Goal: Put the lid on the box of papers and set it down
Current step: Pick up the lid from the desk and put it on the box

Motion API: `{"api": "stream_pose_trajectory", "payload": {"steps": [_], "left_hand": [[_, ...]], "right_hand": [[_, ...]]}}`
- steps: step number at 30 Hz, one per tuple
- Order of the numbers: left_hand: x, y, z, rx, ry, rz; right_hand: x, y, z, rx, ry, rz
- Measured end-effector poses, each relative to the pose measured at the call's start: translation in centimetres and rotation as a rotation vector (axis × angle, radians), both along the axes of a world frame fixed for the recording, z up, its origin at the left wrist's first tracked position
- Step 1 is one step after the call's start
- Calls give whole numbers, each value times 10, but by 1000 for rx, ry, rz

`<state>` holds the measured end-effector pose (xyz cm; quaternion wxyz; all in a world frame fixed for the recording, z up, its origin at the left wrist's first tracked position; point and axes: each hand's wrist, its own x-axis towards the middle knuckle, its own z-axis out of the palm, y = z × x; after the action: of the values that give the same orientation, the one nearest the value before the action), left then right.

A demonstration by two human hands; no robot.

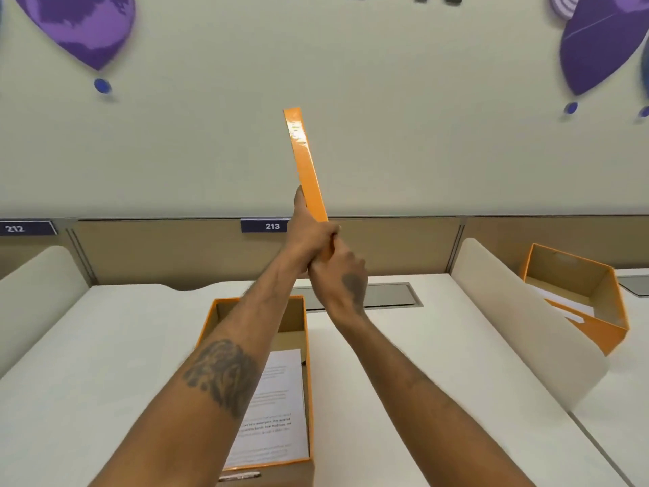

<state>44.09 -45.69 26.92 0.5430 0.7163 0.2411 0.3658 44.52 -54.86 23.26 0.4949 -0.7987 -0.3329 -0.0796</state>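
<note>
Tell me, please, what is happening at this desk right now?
A person is holding an orange lid up on edge in front of them, both hands gripping its lower end: the left hand above, the right hand just below. The open orange box sits on the white desk beneath their arms, with printed papers inside. The lid is not yet on it. A second open orange box stands tilted at the desk to the right.
</note>
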Motion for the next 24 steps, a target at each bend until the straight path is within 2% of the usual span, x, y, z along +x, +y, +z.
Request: {"api": "stream_pose_trajectory", "payload": {"steps": [2,4,5,7,9,11,13,14,18,24], "left_hand": [[-15,9,-3,-49,-23,31],[-33,20,-7,-62,-17,42],[-44,26,-8,-84,-22,28],[-66,36,-10,-173,-59,-2],[-88,44,-16,-255,-96,-18],[-109,52,-29,-332,-121,-43],[-129,60,-43,-416,-149,-89],[-138,64,-50,-452,-153,-111],[-172,80,-81,-530,-97,-108],[-213,99,-139,-411,135,39]], "right_hand": [[1,-3,-7,10,-19,154],[11,-11,-15,75,114,336],[19,-16,-20,108,185,360],[36,-21,-30,153,237,263],[56,-23,-40,108,255,93],[68,-23,-47,83,468,81],[71,-20,-53,143,777,217],[68,-19,-55,146,869,279],[51,-7,-75,29,822,323],[5,2,-121,46,836,188]]}}
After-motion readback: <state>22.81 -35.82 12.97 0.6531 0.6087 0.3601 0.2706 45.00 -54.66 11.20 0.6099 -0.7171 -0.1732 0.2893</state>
